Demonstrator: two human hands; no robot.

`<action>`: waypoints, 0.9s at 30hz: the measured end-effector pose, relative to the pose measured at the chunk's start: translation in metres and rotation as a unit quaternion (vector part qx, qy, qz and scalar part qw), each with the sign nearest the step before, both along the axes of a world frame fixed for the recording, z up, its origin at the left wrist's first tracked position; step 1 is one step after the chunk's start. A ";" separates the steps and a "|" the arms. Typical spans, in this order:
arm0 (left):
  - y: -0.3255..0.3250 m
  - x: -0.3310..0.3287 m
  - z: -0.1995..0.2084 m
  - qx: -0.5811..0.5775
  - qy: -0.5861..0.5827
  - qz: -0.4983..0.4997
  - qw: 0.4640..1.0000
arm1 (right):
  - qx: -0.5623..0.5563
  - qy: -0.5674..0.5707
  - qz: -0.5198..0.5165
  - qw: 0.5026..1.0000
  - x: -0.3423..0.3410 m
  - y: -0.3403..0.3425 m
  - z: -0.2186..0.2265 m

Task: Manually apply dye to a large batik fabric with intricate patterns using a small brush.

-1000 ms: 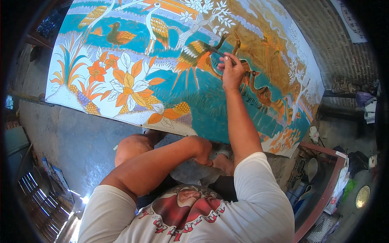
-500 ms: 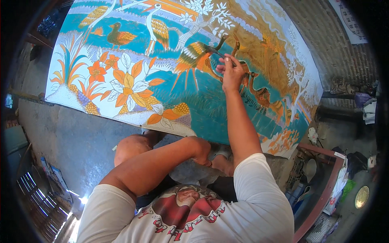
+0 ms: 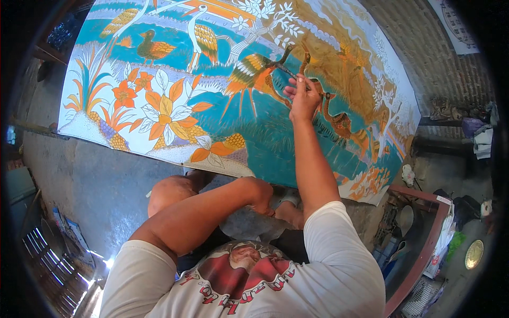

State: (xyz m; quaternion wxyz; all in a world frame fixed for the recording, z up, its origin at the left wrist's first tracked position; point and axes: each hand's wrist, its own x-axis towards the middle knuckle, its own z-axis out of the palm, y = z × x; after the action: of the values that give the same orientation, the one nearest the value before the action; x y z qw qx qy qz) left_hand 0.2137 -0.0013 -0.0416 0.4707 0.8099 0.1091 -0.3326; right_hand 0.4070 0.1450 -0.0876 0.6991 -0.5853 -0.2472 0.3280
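My right hand [image 3: 306, 100] is closed around a thin dark paintbrush [image 3: 289, 72]. The brush slants up and to the left, its tip at the neck of a painted bird [image 3: 248, 74] with long orange tail feathers. Under it stretches a large cloth [image 3: 260, 151] with painted birds, flowers and trees over teal and brown grounds. My left hand [image 3: 261, 200] is low by my leg, just off the cloth's near edge. Its fingers are mostly hidden, so I cannot tell if it holds anything.
White unpainted leaves and flowers [image 3: 168, 116] show among the coloured ones. At the right stands a red-brown wooden frame [image 3: 427, 249] with tools and packets around it, and a round gold-coloured lid or dish [image 3: 474, 255]. Corrugated sheeting [image 3: 408, 32] rises behind the cloth.
The brush tip has shifted slightly right and nearer along the bird's neck, with my right hand moving a little. My left hand stays in the same place by my leg.
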 end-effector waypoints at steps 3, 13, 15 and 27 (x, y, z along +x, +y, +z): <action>0.001 0.001 0.002 0.005 -0.008 0.003 1.000 | -0.032 -0.006 0.027 0.999 -0.001 -0.002 -0.003; 0.003 0.003 0.006 0.002 -0.005 -0.007 1.000 | -0.021 -0.019 0.055 0.998 -0.001 0.007 -0.006; 0.002 0.003 0.005 0.004 -0.009 -0.003 1.000 | -0.032 -0.018 0.047 0.998 0.004 0.007 -0.009; 0.002 0.001 -0.003 0.005 -0.009 0.001 1.000 | -0.007 -0.017 0.041 0.999 -0.008 0.010 -0.002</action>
State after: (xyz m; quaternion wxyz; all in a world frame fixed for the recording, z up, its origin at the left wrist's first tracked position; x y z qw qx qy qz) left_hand 0.2147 0.0011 -0.0442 0.4674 0.8151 0.1074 -0.3248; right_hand 0.3986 0.1552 -0.0892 0.6765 -0.5851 -0.2809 0.3479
